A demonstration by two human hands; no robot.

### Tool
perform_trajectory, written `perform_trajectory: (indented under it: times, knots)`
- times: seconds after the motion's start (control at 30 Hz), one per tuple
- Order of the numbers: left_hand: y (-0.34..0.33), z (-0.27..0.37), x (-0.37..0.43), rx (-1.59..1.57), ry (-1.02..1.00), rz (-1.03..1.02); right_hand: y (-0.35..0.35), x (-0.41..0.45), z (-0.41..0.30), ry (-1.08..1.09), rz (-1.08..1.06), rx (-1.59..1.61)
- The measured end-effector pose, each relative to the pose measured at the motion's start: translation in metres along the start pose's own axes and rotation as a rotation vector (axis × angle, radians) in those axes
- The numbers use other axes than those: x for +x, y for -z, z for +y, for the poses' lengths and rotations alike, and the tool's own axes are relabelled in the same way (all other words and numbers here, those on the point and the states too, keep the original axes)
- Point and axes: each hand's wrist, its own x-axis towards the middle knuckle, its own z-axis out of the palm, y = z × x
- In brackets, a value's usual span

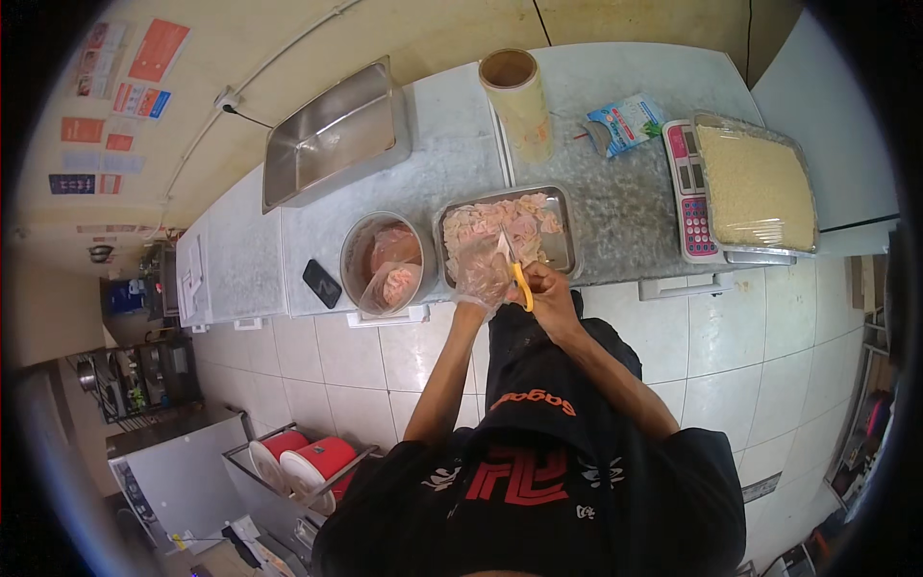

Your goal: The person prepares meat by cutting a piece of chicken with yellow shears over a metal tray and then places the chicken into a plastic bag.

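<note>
My left hand (482, 274), in a clear plastic glove, is over the near left part of a metal tray (571, 241); what its fingers touch is hard to make out. Pieces of pale pink raw meat (497, 213) lie in that tray. My bare right hand (548, 292) grips yellow-handled scissors (522, 285), whose blades point up and left beside the glove. Left of the tray stands a round metal pot (349, 256) with plastic bags in it, one of them holding pink meat.
A dark phone (321, 283) lies left of the pot. Behind are a deep steel pan (332, 141), a large roll of plastic film (518, 108) and a blue packet (626, 124). On the right, a wrapped tray of pale crumbs (757, 187) rests on a pink and white scale (696, 223).
</note>
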Motion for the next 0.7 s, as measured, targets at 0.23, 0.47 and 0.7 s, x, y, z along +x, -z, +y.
perform_trajectory:
  times: [0.23,0.47,0.7]
  knots:
    - [0.004,0.013,0.011,-0.333,-0.011,0.253,0.007,0.010,0.009,0.071,0.028,-0.017]
    - [-0.031,0.017,0.023,-0.116,-0.145,0.000,0.039,0.010,0.028,0.125,0.184,-0.019]
    - [0.006,0.020,0.037,0.003,0.026,-0.332,0.027,0.012,0.016,0.105,-0.085,0.056]
